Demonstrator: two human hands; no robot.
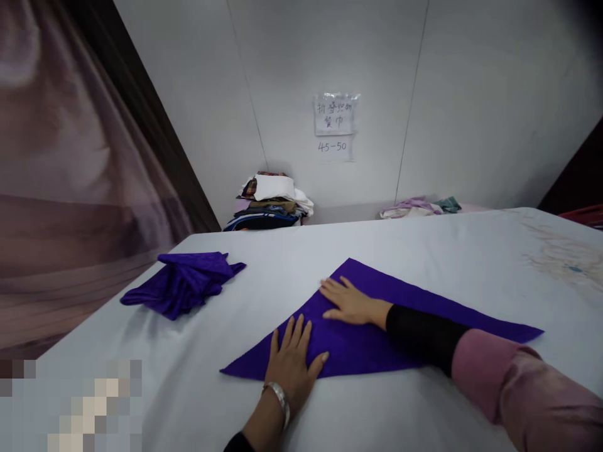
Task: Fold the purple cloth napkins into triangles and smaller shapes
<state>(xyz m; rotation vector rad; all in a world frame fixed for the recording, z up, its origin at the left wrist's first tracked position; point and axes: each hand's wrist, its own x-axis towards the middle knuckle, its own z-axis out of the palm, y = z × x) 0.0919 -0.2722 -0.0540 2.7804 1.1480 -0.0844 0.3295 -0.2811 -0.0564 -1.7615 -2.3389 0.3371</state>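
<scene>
A purple cloth (351, 348) lies flat on the table as a triangle, one corner at twelve o'clock, one at three and one between eight and nine. Toward its nine-o'clock end the left hand (289, 358) rests palm down, fingers spread and grasping nothing, a silver bangle (280, 402) on the wrist. Near the twelve-o'clock corner the right hand (351, 306) is likewise laid flat and released, its forearm running off to four o'clock in a black sleeve (424, 333) with a pink cuff (480, 370).

The table (287, 270) wears a white cover, softly creased, with a pale tan pattern (560, 257) between two and three. A crumpled purple bundle (186, 285) sits on it just past nine.

Beyond the far edge, a stack of fabrics (271, 204) rises between ten and eleven, and a lower pink-and-teal pile (417, 207) shows at one. Behind them stands a pale seamed wall (188, 75), with handwritten papers (334, 119) near twelve, the lower reading "45-50". A mauve curtain (70, 176) with a dark border hangs at ten; something red (584, 215) peeks in at two
</scene>
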